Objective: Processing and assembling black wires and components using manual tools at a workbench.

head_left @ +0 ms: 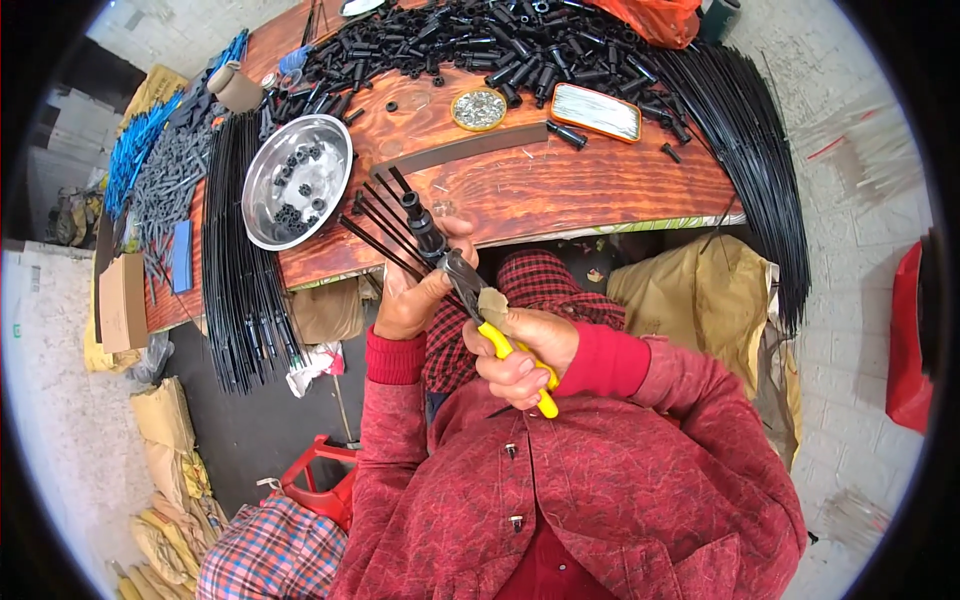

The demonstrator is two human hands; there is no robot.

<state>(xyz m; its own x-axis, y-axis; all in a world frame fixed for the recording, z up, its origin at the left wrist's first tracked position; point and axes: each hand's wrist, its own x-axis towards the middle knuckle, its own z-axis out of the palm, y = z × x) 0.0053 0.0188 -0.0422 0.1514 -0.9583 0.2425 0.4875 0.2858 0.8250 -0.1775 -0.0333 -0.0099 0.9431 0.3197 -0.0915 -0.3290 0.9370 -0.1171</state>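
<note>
My left hand [403,306] is closed around several thin black rods [385,228] that fan out up and left. A black stepped plastic fitting [425,228] stands upright at its fingers. In my right hand [525,355] is a pair of pliers with yellow handles [547,402], the fingers wrapped round the grips. The dark pliers' jaws [460,272] meet the lower end of the fitting; exactly what they bite on is hidden. Some tan tape or covering [492,304] shows on my right thumb. Both hands are above my lap, in front of the table edge.
On the wooden table [620,190] are a metal bowl [253,215] with small black rings, a round tin [479,109] of small metal parts and a tray of pins [596,111]. Black fittings [440,45] heap behind. Bundles of black rods [240,290] overhang the left and right edges.
</note>
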